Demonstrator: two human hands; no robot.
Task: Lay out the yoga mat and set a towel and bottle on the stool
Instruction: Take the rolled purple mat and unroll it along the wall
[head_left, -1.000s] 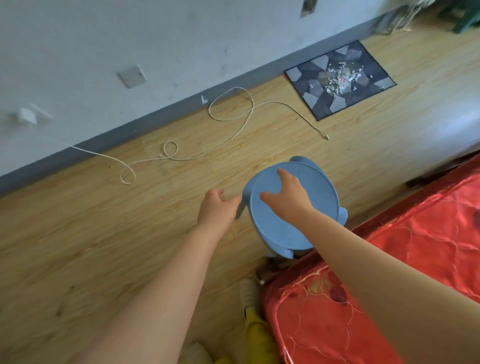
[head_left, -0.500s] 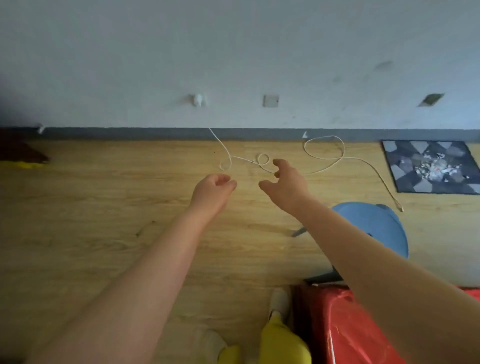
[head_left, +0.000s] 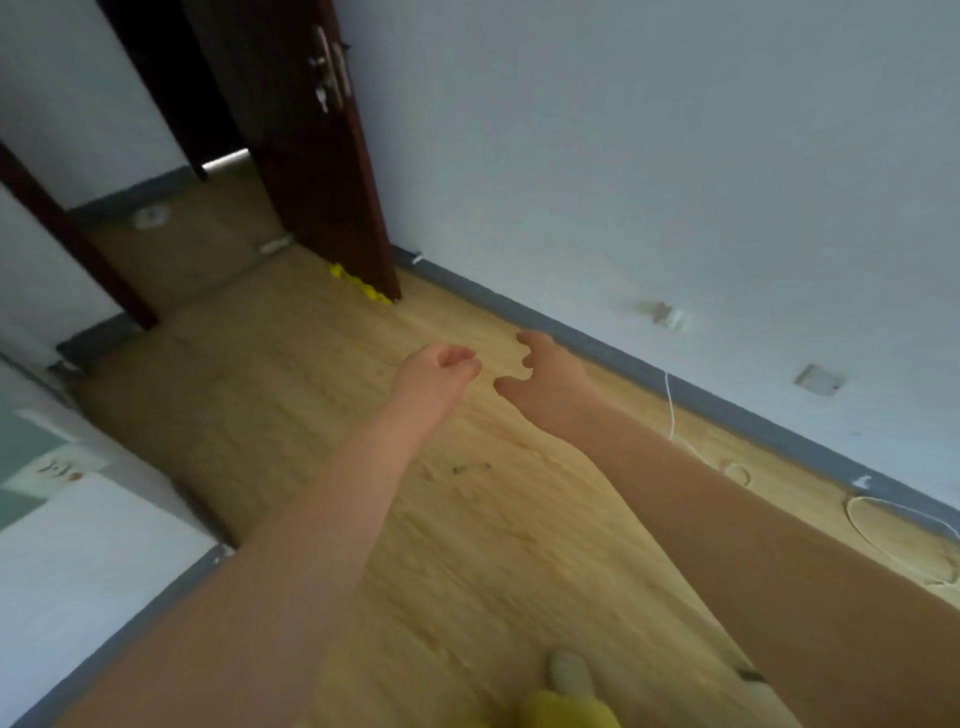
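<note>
I see two bare hands at mid-frame over the wooden floor (head_left: 467, 545): left hand (head_left: 434, 371) loosely curled and empty, right hand (head_left: 545, 379) open-fingered, gripping nothing. Mat, towel, bottle and stool lie outside the frame. One dark door (head_left: 311, 156) stands upper left; one white cord (head_left: 675, 415) trails at right.

Soft, even daylight, faint shadows; whole frame motion-blurred, wide-angle bending at the edges.
</note>
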